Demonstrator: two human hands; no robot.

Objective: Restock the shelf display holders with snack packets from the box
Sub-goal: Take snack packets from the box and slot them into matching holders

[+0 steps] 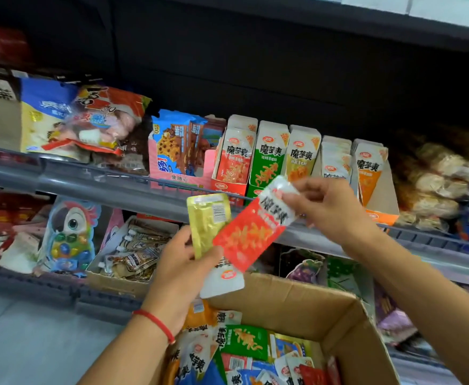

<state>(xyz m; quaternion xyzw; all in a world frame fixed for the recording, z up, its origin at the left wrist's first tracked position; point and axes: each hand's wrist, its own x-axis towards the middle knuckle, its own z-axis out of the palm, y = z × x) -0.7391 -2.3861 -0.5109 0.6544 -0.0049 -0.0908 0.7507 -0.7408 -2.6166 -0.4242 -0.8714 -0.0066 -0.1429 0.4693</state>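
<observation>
Red packet: we held a red snack packet point(251, 234) slantwise in front of the shelf rail, its white top end up and to the right, just below the row of display holders.
Why held so: we judged it was being drawn off the handful to go into the red holder point(229, 173), whose colour it matched.
Right hand: our right hand point(330, 207) pinched the packet's white top end between thumb and fingertips, the other fingers curled.
Left hand: our left hand point(183, 262) gripped a small stack, thumb across the front; a yellow packet point(208, 220) showed its back with a barcode, and a white-topped packet point(222, 279) hung beneath.
Why a stack: we judged the left hand served as a ready supply, so the right could sort one packet at a time.
Display holders: five upright card holders stood side by side on the upper shelf point(94, 184): red, green point(269, 159), yellow point(302, 154), a white-fronted one point(334, 159) and orange point(372, 173), each already showing packets.
Box: the open cardboard box point(311, 304) sat below our hands, with many mixed packets left in it.
Progress: we judged the restocking well short of finished.
Surroundings: a pink cookie carton point(183, 159) stood just left of the holders; a parrot-shaped candy pack point(69, 237) hung on the lower shelf.
</observation>
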